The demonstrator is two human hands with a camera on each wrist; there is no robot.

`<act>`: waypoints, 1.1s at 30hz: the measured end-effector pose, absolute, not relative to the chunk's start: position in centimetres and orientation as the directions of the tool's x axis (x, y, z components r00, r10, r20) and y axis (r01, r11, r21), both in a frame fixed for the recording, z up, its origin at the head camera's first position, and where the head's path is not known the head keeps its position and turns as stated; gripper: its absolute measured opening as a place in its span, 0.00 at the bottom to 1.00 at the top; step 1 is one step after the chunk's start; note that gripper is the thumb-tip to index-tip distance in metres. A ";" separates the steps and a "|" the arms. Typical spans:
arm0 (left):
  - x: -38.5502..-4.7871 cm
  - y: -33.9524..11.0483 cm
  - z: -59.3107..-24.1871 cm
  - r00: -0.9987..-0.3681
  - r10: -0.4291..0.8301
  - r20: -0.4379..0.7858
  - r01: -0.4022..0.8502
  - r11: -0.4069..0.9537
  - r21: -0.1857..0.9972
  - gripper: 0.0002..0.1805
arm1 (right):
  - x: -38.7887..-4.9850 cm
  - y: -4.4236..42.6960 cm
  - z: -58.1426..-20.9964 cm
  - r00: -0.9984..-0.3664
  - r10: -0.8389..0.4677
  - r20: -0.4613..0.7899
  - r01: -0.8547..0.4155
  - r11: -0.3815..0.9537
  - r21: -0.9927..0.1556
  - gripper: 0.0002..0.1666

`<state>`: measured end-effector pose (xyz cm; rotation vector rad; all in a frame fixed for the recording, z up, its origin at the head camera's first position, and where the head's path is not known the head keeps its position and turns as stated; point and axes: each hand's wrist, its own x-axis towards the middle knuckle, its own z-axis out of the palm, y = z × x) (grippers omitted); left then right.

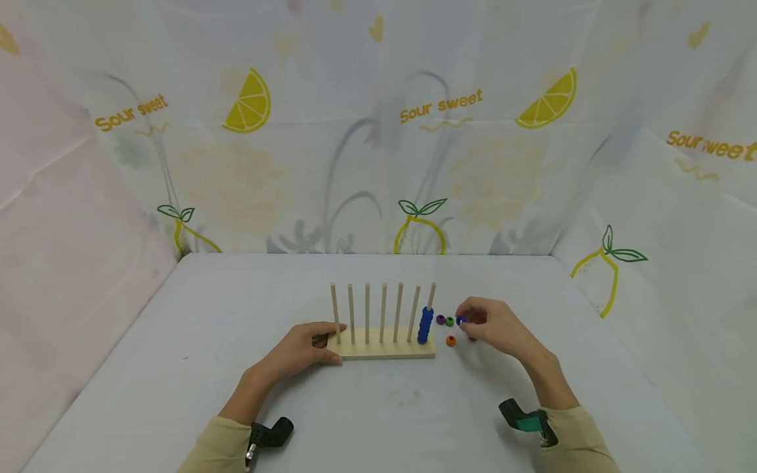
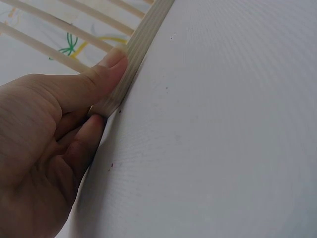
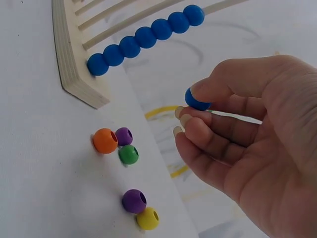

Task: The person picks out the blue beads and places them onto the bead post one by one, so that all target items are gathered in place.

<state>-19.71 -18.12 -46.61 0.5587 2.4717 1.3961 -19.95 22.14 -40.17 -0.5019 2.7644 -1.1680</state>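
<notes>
A wooden peg rack with several upright rods stands on the table. My left hand grips the left end of its base between thumb and fingers, as the left wrist view shows. On the rightmost rod sits a stack of blue beads; the rod's top sticks out above them. To the right of the rack, my right hand pinches a single blue bead between thumb and fingers, off the table and apart from the rack. The other rods hold no beads.
Loose beads lie right of the rack: orange, purple, green, a second purple bead and a yellow bead. A white cloth covers the table. Printed fabric hangs behind.
</notes>
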 end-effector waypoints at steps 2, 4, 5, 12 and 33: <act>-19.7 -18.1 -46.6 -0.895 0.446 -0.024 0.210 0.469 0.858 0.36 | -19.9 22.0 -40.0 -0.943 -0.331 0.041 -0.254 0.633 -0.731 0.11; -19.7 -18.2 -46.6 -0.894 0.448 -0.022 0.214 0.470 0.856 0.36 | -19.9 21.9 -39.9 -0.944 -0.328 0.045 -0.250 0.615 -0.748 0.11; -19.7 -18.2 -46.6 -0.894 0.448 -0.022 0.215 0.471 0.855 0.36 | -19.8 21.8 -39.8 -0.944 -0.328 0.048 -0.249 0.607 -0.755 0.11; -19.7 -18.2 -46.5 -0.895 0.445 -0.019 0.222 0.481 0.848 0.36 | -19.8 21.5 -39.6 -0.945 -0.315 0.089 -0.259 0.556 -0.790 0.11; -19.8 -18.2 -46.6 -0.888 0.460 -0.012 0.231 0.468 0.853 0.36 | -19.2 19.9 -38.9 -0.938 -0.240 0.248 -0.329 0.407 -0.852 0.13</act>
